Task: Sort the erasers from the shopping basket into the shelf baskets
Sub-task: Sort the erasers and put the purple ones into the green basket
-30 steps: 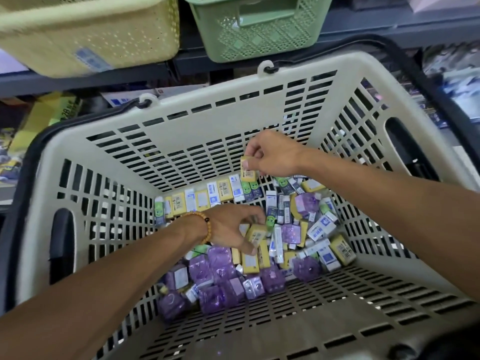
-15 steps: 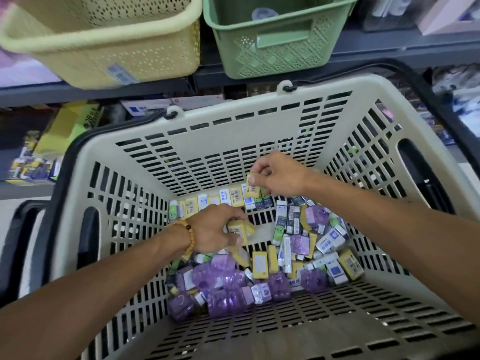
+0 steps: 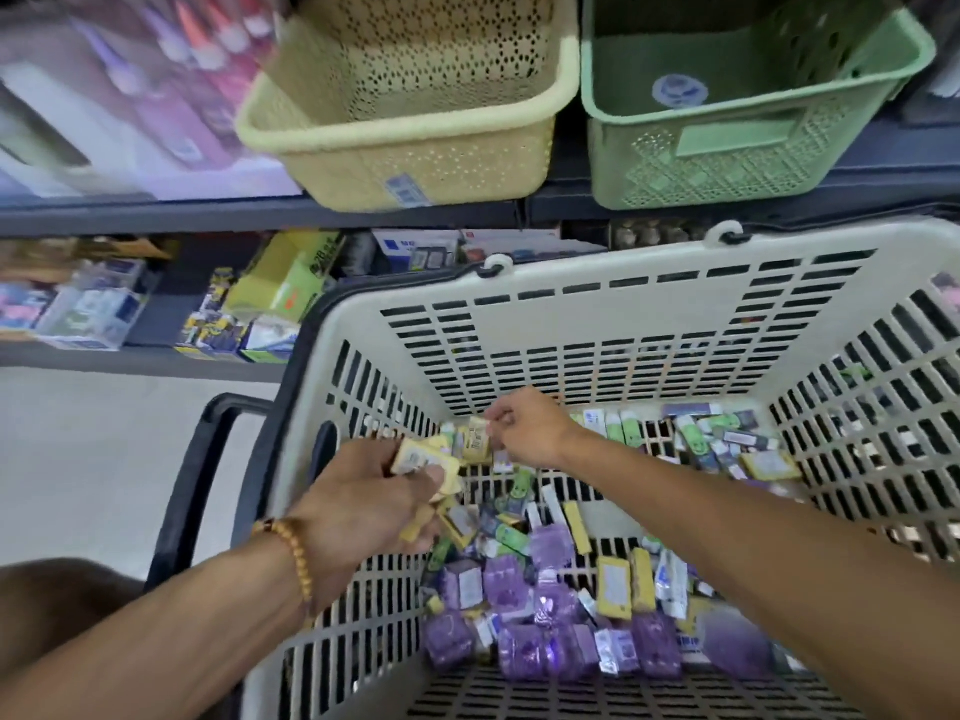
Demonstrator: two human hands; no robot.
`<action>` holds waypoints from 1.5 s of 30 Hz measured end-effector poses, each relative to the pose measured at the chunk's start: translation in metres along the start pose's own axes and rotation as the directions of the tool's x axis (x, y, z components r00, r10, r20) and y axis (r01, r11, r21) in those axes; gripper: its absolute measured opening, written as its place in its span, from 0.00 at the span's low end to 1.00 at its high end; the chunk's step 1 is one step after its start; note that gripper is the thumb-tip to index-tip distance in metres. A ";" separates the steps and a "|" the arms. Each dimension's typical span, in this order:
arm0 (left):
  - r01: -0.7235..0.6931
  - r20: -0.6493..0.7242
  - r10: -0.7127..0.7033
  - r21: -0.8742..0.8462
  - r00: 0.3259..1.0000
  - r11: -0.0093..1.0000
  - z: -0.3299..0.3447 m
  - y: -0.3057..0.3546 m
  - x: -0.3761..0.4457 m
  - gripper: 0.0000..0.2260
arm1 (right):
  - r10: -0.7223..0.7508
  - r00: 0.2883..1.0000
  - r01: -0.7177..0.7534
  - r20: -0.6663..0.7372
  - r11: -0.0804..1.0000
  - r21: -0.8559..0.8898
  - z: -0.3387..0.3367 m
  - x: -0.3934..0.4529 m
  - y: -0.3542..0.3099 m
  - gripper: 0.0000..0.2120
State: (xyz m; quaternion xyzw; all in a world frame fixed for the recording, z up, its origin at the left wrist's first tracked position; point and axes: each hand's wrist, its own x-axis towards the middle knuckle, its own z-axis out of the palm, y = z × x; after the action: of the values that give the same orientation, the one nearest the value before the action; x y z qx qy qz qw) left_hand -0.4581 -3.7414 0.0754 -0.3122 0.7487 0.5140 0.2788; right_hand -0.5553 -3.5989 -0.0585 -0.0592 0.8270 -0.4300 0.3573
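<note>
A beige shopping basket [image 3: 597,324] holds several wrapped erasers: purple ones [image 3: 506,584], yellow ones [image 3: 613,587], green ones [image 3: 698,439]. My left hand [image 3: 369,501], with a bead bracelet on the wrist, is shut on several yellow erasers [image 3: 423,459] above the basket's left side. My right hand [image 3: 524,428] pinches one yellow eraser [image 3: 478,433] right beside the left hand's bundle. On the shelf above stand a yellow shelf basket [image 3: 415,132] and a green shelf basket [image 3: 748,122].
The shopping basket's black handle [image 3: 202,475] hangs down at its left over pale floor. A lower shelf [image 3: 156,304] behind carries boxed stationery. Blurred bottles [image 3: 171,85] stand left of the yellow shelf basket.
Both hands have lifted from the pile and come together near the basket's left wall. The left hand now holds more yellow erasers. The view has tilted up toward the shelf baskets.
</note>
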 end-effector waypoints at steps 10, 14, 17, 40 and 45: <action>0.010 0.095 -0.006 -0.037 0.995 0.999 0.006 0.010 0.014 0.07 | -0.205 0.957 0.168 0.203 0.968 0.184 -0.020 -0.046 -0.031 0.05; -0.012 0.100 0.019 -0.075 0.995 0.997 0.002 0.015 0.017 0.07 | -0.179 0.977 0.163 0.115 0.977 0.135 -0.030 -0.046 -0.029 0.06; -0.024 0.082 0.044 -0.230 0.996 0.973 -0.008 0.015 0.017 0.09 | -0.101 0.995 0.101 -0.023 0.995 0.004 -0.035 -0.041 -0.007 0.10; -0.083 0.049 0.116 -0.441 0.992 0.894 -0.059 0.010 0.028 0.12 | -0.391 0.915 0.302 0.101 0.497 -0.813 0.015 -0.009 -0.001 0.28; -0.097 0.070 0.139 -0.423 0.988 0.901 -0.066 0.010 0.029 0.13 | -0.457 0.886 0.326 0.076 0.500 -0.802 0.022 -0.010 -0.008 0.20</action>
State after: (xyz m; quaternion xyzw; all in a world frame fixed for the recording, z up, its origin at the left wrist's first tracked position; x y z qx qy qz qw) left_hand -0.4913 -3.8058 0.0807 -0.2930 0.6241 0.6932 0.2100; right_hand -0.5356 -3.6143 -0.0556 -0.3666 0.9179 -0.0878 0.1237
